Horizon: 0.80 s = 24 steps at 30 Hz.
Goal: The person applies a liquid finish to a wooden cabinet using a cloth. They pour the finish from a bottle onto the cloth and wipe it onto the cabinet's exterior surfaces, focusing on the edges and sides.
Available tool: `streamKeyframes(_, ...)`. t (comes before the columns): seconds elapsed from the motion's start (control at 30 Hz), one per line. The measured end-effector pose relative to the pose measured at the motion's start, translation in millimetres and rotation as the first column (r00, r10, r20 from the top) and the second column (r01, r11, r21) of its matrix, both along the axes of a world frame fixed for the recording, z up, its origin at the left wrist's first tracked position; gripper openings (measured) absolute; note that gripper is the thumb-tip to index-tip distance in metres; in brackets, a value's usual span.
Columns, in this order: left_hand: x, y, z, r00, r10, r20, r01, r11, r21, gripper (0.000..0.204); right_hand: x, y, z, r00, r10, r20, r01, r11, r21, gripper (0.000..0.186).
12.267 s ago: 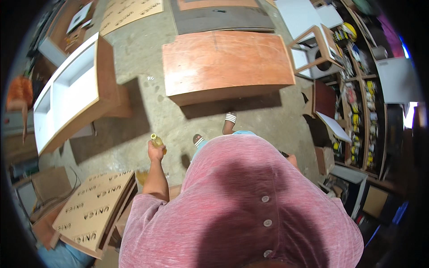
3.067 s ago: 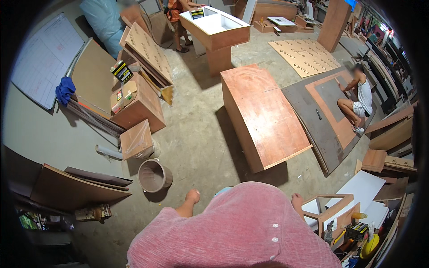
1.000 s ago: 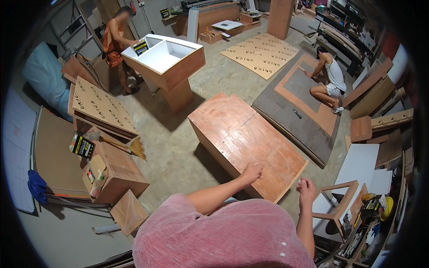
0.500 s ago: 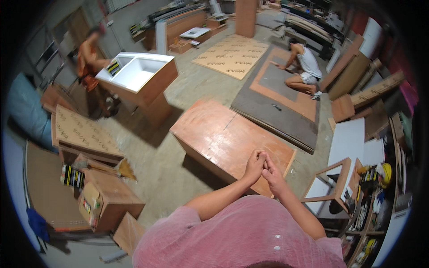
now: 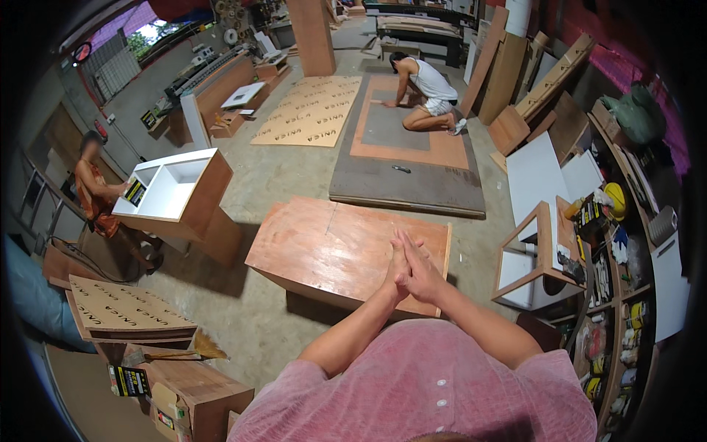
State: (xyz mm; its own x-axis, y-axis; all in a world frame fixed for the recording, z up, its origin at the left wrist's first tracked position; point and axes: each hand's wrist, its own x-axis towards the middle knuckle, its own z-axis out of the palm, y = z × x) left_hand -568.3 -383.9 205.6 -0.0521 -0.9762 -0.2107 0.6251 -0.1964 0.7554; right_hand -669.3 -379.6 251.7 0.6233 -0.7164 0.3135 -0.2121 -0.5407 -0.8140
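In front of my body, my left hand and my right hand are pressed palm to palm. Their fingers look stretched out and point away from me. No tool or other object shows in either one, though the space between the palms is hidden. Beneath the hands lies a reddish-brown plywood-topped wooden box, its smooth top shiny on the left side. A thin dark line runs across that top. Whether my hands touch the wood I cannot tell.
At left, a person in orange stands by a white-lined wooden cabinet. Farther off, another person kneels on stacked grey boards. A wooden frame and loaded shelves stand at right. Plywood pieces and boxes crowd the near left.
My view has swung, so the room sits farther left at the top and more of the right shelves shows. My hands stay together, but their fingers now reach out straighter.
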Motion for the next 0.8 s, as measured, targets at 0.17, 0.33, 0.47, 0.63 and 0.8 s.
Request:
streamKeyframes(0.17,2,3,51,0.991,-0.053,-0.12,0.047,0.998,-0.049,0.101,-3,19,41,0.992,-0.019,-0.121,0.002,0.991,-0.134,0.106)
streamKeyframes(0.33,5,4,52,0.935,-0.138,-0.326,0.078,0.978,-0.192,0.111,4,23,31,0.976,-0.132,-0.171,0.065,0.935,-0.349,0.104)
streamKeyframes(0.47,6,18,42,0.885,-0.188,-0.426,0.097,0.969,-0.226,0.111,5,4,24,0.912,-0.239,-0.332,0.054,0.875,-0.481,0.1)
streamKeyframes(0.63,18,14,43,0.816,-0.248,-0.522,0.087,0.946,-0.313,0.112,2,27,33,0.96,-0.125,-0.25,0.009,0.908,-0.42,0.098)
streamKeyframes(0.8,36,9,39,0.728,-0.262,-0.633,0.053,0.943,-0.329,0.115,-13,34,32,0.966,0.036,-0.256,-0.125,0.932,-0.341,0.091)
